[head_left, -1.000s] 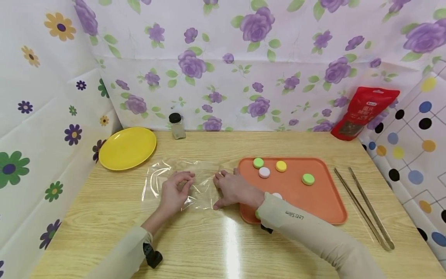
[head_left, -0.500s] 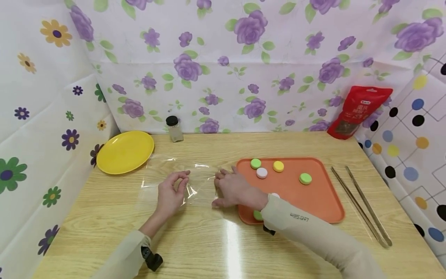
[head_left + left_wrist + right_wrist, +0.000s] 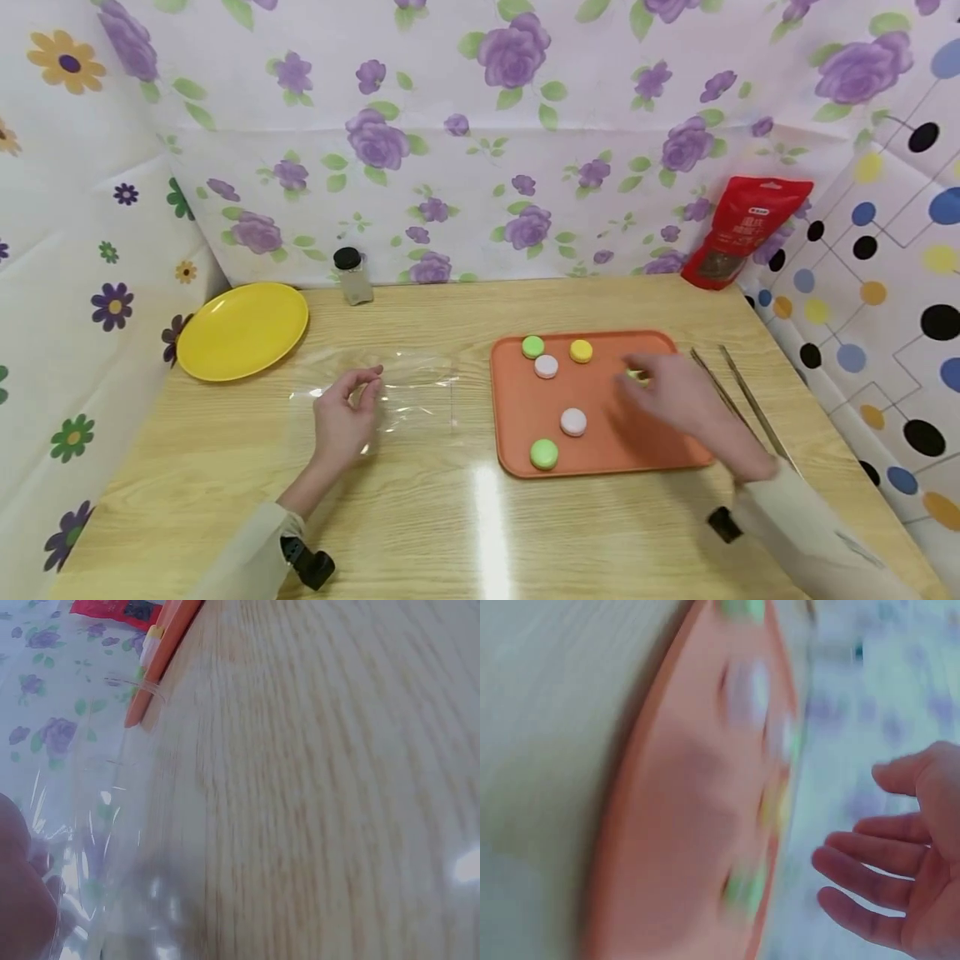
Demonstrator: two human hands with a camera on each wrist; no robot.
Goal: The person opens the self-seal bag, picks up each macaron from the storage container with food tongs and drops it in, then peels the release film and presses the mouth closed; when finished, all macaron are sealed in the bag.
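A clear plastic bag (image 3: 420,404) lies on the table, and my left hand (image 3: 342,421) pinches its left part between thumb and fingers. In the left wrist view the clear film (image 3: 112,825) stretches beside that hand (image 3: 26,889). Over the right part of the orange tray (image 3: 525,417) is my right hand (image 3: 678,396), blurred, partly covering a green disc (image 3: 639,377). The right wrist view shows the right hand (image 3: 907,862) with fingers spread and nothing in them, beside the tray (image 3: 652,825).
On the tray lie a yellow disc (image 3: 581,351), white discs (image 3: 573,422) and green discs (image 3: 543,454). Metal tongs (image 3: 753,404) lie right of it. A yellow plate (image 3: 243,332), a black-capped jar (image 3: 354,279) and a red pouch (image 3: 742,229) stand or lie farther back.
My right hand has left the bag's right edge and moved right, over the tray. My left hand still pinches the bag. The head view has shifted slightly to the right.
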